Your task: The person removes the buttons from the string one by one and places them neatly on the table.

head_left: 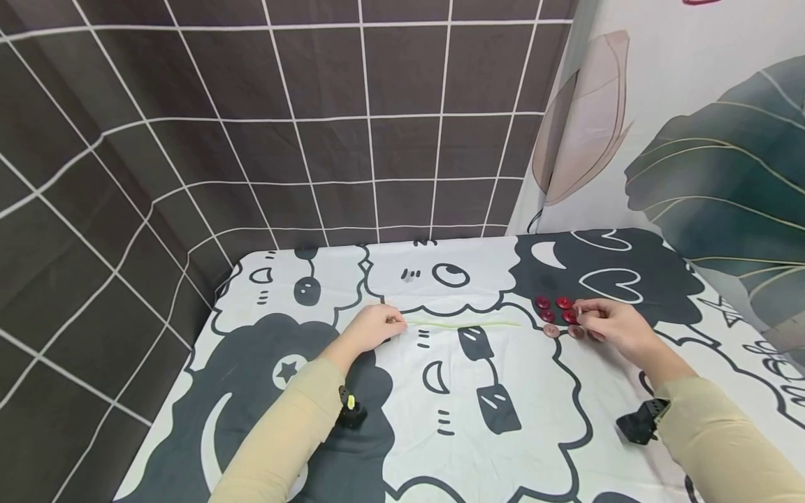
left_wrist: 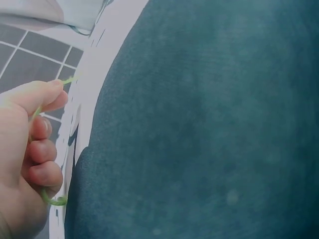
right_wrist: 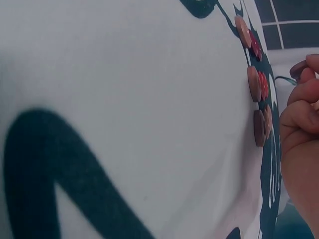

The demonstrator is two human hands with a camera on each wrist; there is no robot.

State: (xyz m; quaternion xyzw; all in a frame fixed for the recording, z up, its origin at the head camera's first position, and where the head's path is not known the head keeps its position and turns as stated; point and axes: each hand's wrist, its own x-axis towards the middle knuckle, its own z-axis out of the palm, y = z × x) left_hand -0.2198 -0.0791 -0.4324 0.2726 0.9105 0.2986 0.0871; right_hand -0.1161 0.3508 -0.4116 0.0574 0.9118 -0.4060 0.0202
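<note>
My left hand (head_left: 372,327) pinches a thin light-green string (head_left: 465,324), which stretches out to the right over the cloth. In the left wrist view the string also passes behind my curled fingers, and its curled end (left_wrist: 56,200) pokes out below them. My right hand (head_left: 619,328) pinches a brownish button (right_wrist: 298,69) between thumb and finger, held above the cloth. Just left of that hand lie several dark red buttons (head_left: 543,302) and pinkish-brown buttons (head_left: 551,330). Part of the group is hidden by the right hand in the head view.
A cloth printed with black and white cartoon shapes (head_left: 534,391) covers the table. Behind and to the left hangs a dark curtain with a white grid (head_left: 402,147). A leaf-patterned curtain (head_left: 723,168) hangs at the right. Each wrist carries a small black camera (head_left: 641,421).
</note>
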